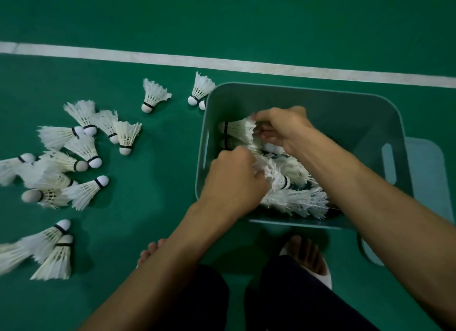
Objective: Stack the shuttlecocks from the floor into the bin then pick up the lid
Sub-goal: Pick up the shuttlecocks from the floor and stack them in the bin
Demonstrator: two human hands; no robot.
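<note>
Left hand (234,180) grips shuttlecock stack (275,176) in bin (345,118) — right hand (281,128) pinches single shuttlecock (238,129) by skirt — slide cork straight into skirt, light pressure, feathers crush

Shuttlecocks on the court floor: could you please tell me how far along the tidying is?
Partly done. A pile of shuttlecocks already lies in the bin. In hand: the left hand grips that pile and the right hand pinches a white shuttlecock inside the bin. Left: many loose shuttlecocks on the floor beside the bin, and the lid, lying untouched by its right side.
</note>
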